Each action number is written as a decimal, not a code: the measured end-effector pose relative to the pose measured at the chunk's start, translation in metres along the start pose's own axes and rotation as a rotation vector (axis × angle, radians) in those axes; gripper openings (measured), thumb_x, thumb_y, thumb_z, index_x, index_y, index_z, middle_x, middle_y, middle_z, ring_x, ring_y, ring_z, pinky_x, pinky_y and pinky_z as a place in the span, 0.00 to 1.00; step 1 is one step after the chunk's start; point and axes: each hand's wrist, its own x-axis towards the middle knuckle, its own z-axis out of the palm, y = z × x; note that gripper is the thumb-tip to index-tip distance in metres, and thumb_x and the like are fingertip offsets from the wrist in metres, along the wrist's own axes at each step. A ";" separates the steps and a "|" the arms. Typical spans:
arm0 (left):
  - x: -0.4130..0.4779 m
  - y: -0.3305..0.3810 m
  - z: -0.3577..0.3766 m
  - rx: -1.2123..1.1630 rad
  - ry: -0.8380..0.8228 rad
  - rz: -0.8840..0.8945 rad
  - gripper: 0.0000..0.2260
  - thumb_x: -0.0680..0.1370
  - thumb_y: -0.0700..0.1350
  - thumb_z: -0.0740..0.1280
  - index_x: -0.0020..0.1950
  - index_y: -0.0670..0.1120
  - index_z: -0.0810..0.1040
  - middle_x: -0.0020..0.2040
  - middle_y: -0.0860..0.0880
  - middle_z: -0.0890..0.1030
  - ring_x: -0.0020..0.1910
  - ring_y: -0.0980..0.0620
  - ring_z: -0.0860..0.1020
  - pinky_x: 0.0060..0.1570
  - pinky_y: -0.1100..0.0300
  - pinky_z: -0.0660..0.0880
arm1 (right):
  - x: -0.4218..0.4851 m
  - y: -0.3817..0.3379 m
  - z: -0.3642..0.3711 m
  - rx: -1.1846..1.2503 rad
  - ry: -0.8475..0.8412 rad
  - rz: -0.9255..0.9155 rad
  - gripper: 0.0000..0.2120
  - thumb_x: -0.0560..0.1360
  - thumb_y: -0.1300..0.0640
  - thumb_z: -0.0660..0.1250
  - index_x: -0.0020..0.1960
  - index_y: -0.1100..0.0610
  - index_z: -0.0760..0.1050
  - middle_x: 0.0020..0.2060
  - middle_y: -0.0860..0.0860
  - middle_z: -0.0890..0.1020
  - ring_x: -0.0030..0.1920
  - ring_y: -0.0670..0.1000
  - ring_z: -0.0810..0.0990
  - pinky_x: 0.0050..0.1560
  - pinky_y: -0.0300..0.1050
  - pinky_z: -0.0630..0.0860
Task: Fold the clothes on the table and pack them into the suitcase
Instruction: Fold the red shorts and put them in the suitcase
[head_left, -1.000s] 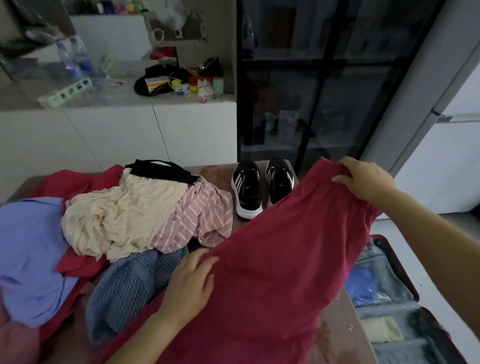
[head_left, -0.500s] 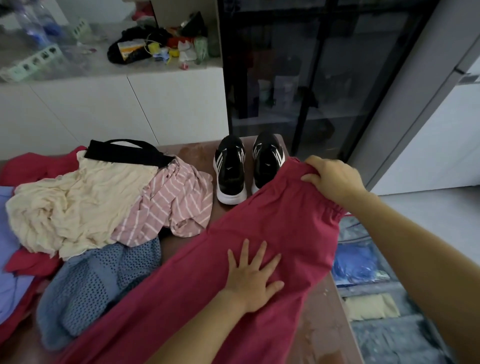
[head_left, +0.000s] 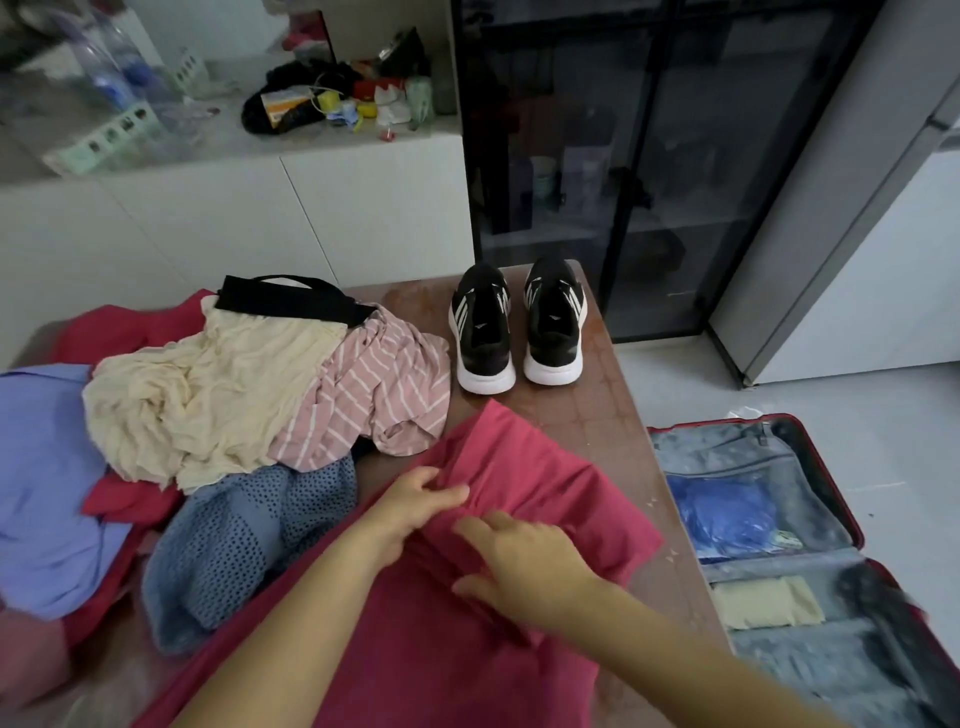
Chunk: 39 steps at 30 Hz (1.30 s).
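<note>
A dark red garment (head_left: 524, 478) lies on the brown table (head_left: 597, 415), its far end folded back over itself. My left hand (head_left: 415, 506) pinches a fold at the garment's left edge. Just right of it, my right hand (head_left: 524, 564) rests on the cloth with its fingers spread. Unfolded clothes are piled on the left: a cream piece (head_left: 208, 395), a pink striped one (head_left: 379, 395), a blue mesh one (head_left: 244, 535) and a lilac one (head_left: 41, 467). The red suitcase (head_left: 844, 499) lies open on the floor at the right, holding a blue item (head_left: 727, 514) and a cream folded item (head_left: 763, 603).
A pair of black sneakers (head_left: 517, 327) stands at the table's far end. A black strapped item (head_left: 291, 299) tops the pile. Behind are a cluttered white counter (head_left: 311, 156) and a dark glass cabinet (head_left: 623, 156). The table's right edge borders the suitcase.
My right hand has let go of the garment's far end, which now lies folded back on the table, and has come down onto the cloth. My left hand has moved to the fold's edge.
</note>
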 end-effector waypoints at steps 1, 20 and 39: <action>0.007 -0.012 -0.002 0.168 0.050 0.049 0.15 0.75 0.42 0.70 0.59 0.38 0.76 0.46 0.46 0.82 0.42 0.52 0.80 0.44 0.60 0.79 | -0.003 0.004 0.010 0.035 -0.002 0.002 0.26 0.75 0.38 0.59 0.69 0.49 0.64 0.59 0.52 0.75 0.56 0.58 0.78 0.51 0.52 0.75; -0.059 -0.070 0.075 1.150 0.144 0.279 0.43 0.63 0.69 0.35 0.77 0.54 0.36 0.77 0.43 0.36 0.75 0.41 0.35 0.73 0.49 0.41 | -0.010 0.130 0.028 0.470 0.362 0.661 0.11 0.72 0.49 0.71 0.47 0.56 0.79 0.42 0.57 0.83 0.48 0.61 0.80 0.47 0.50 0.75; -0.100 -0.118 -0.049 -0.181 0.251 0.193 0.31 0.75 0.69 0.54 0.67 0.48 0.72 0.64 0.52 0.76 0.65 0.52 0.73 0.61 0.57 0.71 | -0.074 0.004 0.017 -0.001 0.724 -0.230 0.19 0.68 0.52 0.64 0.58 0.46 0.78 0.36 0.45 0.77 0.38 0.47 0.73 0.45 0.44 0.66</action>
